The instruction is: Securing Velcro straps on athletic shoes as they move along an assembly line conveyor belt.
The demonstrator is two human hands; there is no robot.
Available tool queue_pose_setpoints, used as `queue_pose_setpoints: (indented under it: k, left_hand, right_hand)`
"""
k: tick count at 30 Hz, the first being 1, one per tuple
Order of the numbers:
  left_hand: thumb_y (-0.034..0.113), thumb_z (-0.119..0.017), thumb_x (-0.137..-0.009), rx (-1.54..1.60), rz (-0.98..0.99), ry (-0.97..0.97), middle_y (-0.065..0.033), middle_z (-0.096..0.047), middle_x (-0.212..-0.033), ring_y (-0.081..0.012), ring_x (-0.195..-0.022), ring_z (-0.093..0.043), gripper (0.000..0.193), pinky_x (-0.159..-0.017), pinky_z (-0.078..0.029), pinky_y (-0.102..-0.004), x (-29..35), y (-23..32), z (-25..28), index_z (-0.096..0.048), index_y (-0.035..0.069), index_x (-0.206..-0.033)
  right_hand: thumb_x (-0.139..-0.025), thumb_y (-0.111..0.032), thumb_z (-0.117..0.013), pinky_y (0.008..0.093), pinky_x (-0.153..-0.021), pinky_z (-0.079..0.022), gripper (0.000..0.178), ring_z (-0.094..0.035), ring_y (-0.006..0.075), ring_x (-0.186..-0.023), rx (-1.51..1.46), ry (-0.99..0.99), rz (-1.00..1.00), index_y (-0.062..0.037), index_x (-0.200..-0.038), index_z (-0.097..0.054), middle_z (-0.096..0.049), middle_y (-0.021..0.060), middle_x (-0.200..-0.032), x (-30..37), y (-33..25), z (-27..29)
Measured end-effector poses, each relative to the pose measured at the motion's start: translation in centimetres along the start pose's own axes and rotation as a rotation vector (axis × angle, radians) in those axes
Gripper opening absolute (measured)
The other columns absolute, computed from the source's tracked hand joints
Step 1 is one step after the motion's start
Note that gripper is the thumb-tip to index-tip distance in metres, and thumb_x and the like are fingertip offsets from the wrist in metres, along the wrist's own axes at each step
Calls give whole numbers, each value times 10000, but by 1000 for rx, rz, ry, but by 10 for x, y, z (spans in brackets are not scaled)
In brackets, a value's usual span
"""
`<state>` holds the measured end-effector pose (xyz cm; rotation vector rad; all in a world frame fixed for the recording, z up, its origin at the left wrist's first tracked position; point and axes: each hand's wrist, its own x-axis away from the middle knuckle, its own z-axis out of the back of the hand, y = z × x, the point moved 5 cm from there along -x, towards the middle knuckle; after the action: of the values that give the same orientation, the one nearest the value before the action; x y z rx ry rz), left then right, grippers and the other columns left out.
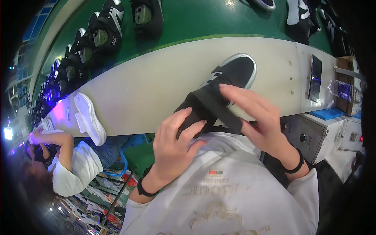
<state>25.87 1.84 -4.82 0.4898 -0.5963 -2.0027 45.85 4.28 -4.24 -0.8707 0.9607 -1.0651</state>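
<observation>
A black shoe (235, 72) with a silver-grey rim at the toe lies on the pale bench in front of me, its toe pointing away and to the right. My left hand (172, 137) is curled against the dark heel and ankle part, fingertips on the fabric. Across the shoe runs a wide black strap (221, 109), its end angled toward me. At that strap is my right hand (258, 117), thumb against its end and fingers reaching over the shoe. The thumb's underside is hidden.
Beyond the pale bench (152, 78), a green surface (219, 19) carries black shoes (105, 35). A white shoe sole (90, 117) lies left, near a co-worker in a white shirt (76, 168). Rightward are a phone (315, 78), a plastic bottle (346, 91) and a metal control box (305, 137).
</observation>
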Motion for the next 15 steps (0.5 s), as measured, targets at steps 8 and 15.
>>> queue_pose_setpoints:
  k: [8,15]
  left_hand:
    - [132,-779,-768,134,193,206,-92,-659,-1069,-317,-940,-653,355,-760,-527,-409,-22,-35,7,-621,123,-1085]
    - [236,-740,-880,423,596,24,-75,-672,-786,-210,-710,-665,324,-646,-500,-345,-47,-118,4,-592,67,-1113]
  right_hand:
    - [-901,-25,-614,299,-711,-494,114,-632,212,-817,-474,132,-133,32,-969,-685,-663,119,-891,-37,7,-46]
    - [-842,-35,-654,331,-598,-428,46,-532,263,-665,-223,68,-38,6,-826,-638,-536,112,-730,-78,29,-95]
